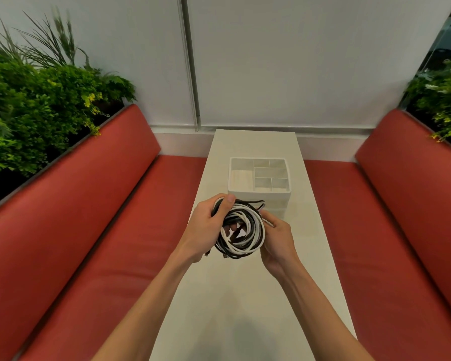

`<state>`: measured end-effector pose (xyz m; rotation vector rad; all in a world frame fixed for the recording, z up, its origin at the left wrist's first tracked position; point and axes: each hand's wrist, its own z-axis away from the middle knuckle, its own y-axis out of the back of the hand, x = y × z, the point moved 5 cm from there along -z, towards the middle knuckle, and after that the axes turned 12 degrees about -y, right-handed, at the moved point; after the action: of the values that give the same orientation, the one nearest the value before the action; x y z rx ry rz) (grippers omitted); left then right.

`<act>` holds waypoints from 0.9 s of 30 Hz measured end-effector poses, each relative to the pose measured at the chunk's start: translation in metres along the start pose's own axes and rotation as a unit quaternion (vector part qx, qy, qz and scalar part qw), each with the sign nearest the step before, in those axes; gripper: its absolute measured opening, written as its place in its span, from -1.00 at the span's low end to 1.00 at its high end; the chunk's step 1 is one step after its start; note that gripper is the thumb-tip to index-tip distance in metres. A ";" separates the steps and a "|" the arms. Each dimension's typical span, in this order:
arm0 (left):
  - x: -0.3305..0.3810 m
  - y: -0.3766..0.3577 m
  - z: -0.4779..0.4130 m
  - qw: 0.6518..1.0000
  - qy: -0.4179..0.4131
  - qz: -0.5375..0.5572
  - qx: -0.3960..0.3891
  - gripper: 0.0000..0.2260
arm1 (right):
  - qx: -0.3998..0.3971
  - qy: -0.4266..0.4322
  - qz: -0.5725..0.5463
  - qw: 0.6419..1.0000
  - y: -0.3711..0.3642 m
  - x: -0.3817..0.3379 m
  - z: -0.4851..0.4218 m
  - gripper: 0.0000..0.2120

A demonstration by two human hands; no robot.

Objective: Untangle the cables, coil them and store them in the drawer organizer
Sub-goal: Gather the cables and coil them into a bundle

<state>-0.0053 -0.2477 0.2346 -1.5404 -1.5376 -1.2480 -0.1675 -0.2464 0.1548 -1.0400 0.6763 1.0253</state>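
View from the head camera, looking down along a narrow white desk [245, 295]. Both forearms reach forward from 6 o'clock. Between the hands, raised above the desk, is a tangled bundle of black and white cables [241, 230], wound into a rough ring with strands crossing its middle. The left hand [206, 227] grasps the bundle at its 9 o'clock side, fingers curled beneath and the thumb [229, 200] laid over the top strands at about 11 o'clock. The right hand [277, 238] holds the bundle at its 3 o'clock side, fingers curled round the outer loops; how the fingertips lie is hidden by the cables. Loose black ends hang from the ring at about 7 o'clock.

At 12 o'clock from the bundle, just beyond it, a white organizer [258, 195] stands on the desk. Its top is divided into one larger compartment on the 9 o'clock side and several smaller ones on the 3 o'clock side; no cable lies in any of them.

Red cushioned benches [89, 217] flank the desk at 9 and 3 o'clock, with green plants [37, 113] behind their backrests.
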 end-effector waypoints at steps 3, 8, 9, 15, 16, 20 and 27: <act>-0.001 0.000 0.002 1.000 0.011 0.005 0.004 -0.60 | 0.026 -0.002 -0.004 1.000 -0.001 0.003 0.000 -0.82; -0.004 0.003 0.004 1.000 0.004 0.006 0.010 -0.64 | -0.017 -0.013 0.058 0.998 -0.002 0.001 0.001 -0.73; -0.005 0.004 0.004 1.000 0.002 0.003 0.013 -0.65 | -0.044 -0.016 0.075 0.996 -0.003 -0.001 0.004 -0.69; -0.007 0.007 0.005 1.000 -0.009 -0.013 -0.001 -0.65 | -0.091 -0.048 0.073 0.992 0.000 0.001 0.008 -0.70; -0.007 0.006 0.005 1.000 -0.012 -0.019 -0.006 -0.64 | -0.087 -0.053 0.071 0.992 0.001 0.002 0.006 -0.71; -0.010 0.003 0.007 1.000 -0.005 -0.018 -0.011 -0.64 | -0.055 -0.068 0.026 0.996 0.003 0.007 0.000 -0.74; -0.018 0.005 0.010 1.000 0.008 -0.003 0.004 -0.71 | -0.101 -0.114 0.042 0.987 -0.002 0.005 0.011 -0.75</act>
<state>0.0037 -0.2460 0.2149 -1.5172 -1.5368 -1.2532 -0.1634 -0.2350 0.1551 -1.0547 0.4384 1.2839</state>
